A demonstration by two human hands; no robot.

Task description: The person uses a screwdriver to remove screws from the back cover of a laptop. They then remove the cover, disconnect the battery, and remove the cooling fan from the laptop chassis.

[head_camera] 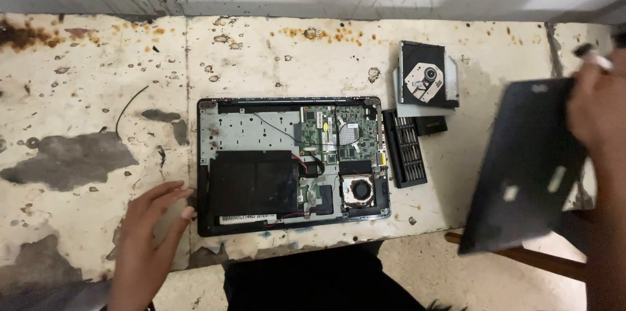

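At the right edge of the scene, the right hand [596,112] has its fingers closed on the upper right corner of a dark bottom cover panel [525,171], held tilted off the tabletop [274,50], its long axis running from near left to far right. The opened laptop [293,164] lies in the middle, long axis left to right, circuit board and fan exposed on its right. The left hand [153,229] rests flat with fingers spread, holding nothing, touching the laptop's near left corner. Between laptop and panel lie a screwdriver bit case [405,149] and, farther off, an optical drive [427,76].
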